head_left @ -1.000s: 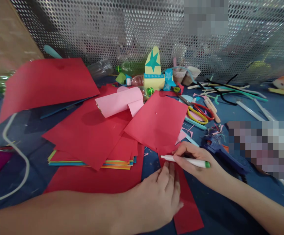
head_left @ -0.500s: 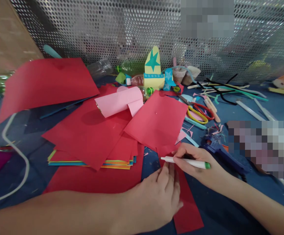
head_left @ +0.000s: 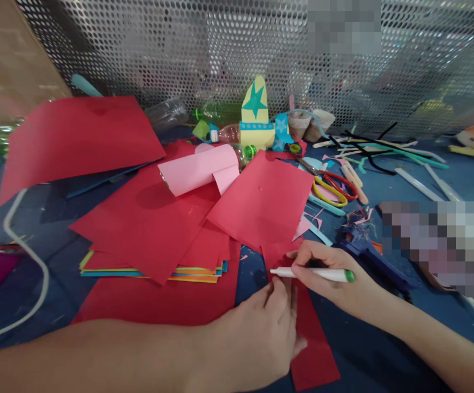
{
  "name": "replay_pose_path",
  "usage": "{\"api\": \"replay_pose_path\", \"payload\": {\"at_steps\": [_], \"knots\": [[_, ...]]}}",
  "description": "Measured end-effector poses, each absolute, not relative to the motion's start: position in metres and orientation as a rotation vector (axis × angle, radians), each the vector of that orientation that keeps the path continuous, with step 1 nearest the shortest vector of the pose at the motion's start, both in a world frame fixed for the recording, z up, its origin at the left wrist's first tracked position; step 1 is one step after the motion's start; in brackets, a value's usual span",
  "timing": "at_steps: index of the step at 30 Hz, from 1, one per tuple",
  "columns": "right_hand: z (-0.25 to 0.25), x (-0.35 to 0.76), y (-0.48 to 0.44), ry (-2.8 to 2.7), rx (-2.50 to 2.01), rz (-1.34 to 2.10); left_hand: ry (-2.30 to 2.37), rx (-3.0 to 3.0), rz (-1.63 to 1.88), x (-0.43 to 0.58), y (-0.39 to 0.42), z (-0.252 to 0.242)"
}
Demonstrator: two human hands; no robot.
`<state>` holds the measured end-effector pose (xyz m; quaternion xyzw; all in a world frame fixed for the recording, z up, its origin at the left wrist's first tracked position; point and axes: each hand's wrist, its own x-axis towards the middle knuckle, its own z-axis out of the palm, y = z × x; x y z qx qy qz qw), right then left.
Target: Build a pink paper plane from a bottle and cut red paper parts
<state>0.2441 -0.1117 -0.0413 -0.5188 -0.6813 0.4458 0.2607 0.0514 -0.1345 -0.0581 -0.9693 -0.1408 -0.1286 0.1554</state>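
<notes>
My right hand (head_left: pixel 329 273) pinches a white marker (head_left: pixel 322 274) with a green end. The marker lies nearly level, its tip pointing left at the edge of a long red paper strip (head_left: pixel 317 352). Just below the tip, my left hand (head_left: pixel 257 330) presses down on that strip, fingers together and slightly bent, thumb out to the right. The hand covers the middle of the strip. A square sheet of red paper (head_left: pixel 263 202) overlaps the strip's far end.
Left stands a stack of red paper (head_left: pixel 147 218) with a pink paper-wrapped tube (head_left: pixel 199 169) on it. Scissors (head_left: pixel 339 185), a blue glue gun (head_left: pixel 371 259) and paper scraps lie right. Behind are a decorated bottle (head_left: pixel 257 134) and a perforated metal panel (head_left: pixel 179 49).
The marker and my right hand have shifted slightly toward me along the strip's edge. My left hand's fingers have drawn back a little and bent more.
</notes>
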Motion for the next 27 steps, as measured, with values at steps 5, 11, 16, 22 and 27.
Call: {"api": "replay_pose_path", "payload": {"at_steps": [5, 11, 16, 22, 27], "knots": [[-0.045, 0.246, -0.114, -1.776, -1.426, 1.096, -0.41, -2.756, -0.391, 0.052, -0.134, -0.056], [-0.051, 0.244, -0.113, -1.798, -1.449, 1.079, -0.412, -2.774, -0.375, 0.052, -0.135, -0.056], [-0.05, 0.243, -0.111, -1.842, -1.437, 1.069, -0.407, -2.772, -0.378, 0.052, -0.135, -0.055], [-0.043, 0.24, -0.112, -1.902, -1.447, 0.946, -0.432, -2.765, -0.382, 0.053, -0.135, -0.055], [-0.04, 0.243, -0.113, -1.912, -1.483, 0.836, -0.418, -2.769, -0.39, 0.052, -0.136, -0.057]]}}
